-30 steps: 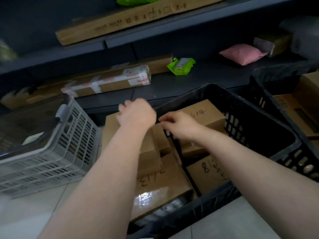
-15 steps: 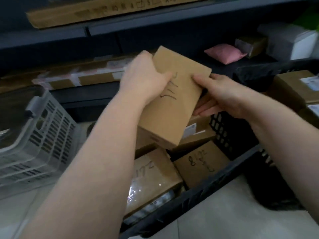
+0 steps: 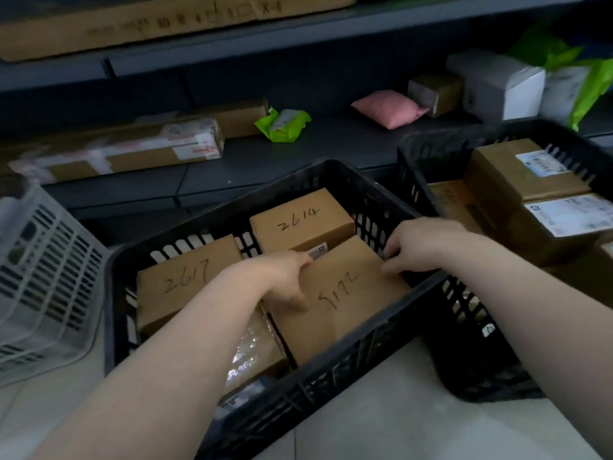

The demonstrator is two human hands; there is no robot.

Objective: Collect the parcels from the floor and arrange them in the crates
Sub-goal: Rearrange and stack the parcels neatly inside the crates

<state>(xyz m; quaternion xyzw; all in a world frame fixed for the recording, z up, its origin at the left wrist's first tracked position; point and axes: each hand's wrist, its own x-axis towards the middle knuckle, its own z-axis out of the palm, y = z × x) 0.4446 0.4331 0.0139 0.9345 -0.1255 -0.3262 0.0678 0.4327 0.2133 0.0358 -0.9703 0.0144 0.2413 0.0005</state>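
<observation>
A black plastic crate [image 3: 331, 175] stands on the floor in front of me and holds several brown cardboard parcels. One marked 5172 [image 3: 341, 307] lies flat at the crate's near right. My left hand [image 3: 288, 280] grips its left edge and my right hand [image 3: 418, 247] holds its far right corner. Behind it sits a parcel marked 2614 [image 3: 298, 220]. To the left lies one marked 2617 [image 3: 185, 280]. A parcel wrapped in shiny film [image 3: 252, 356] shows under my left forearm.
A second black crate [image 3: 441, 144] with labelled boxes [image 3: 530, 174] stands at the right. A grey crate [image 3: 43, 277] is at the left. The dark shelf [image 3: 298, 154] behind carries a long taped box [image 3: 132, 151], a green bag [image 3: 282, 124] and a pink bag [image 3: 388, 107]. Pale floor tiles lie below.
Half a second ago both hands held the 5172 parcel up above the crate. Now it lies flat in the crate's near right, both hands still on it.
</observation>
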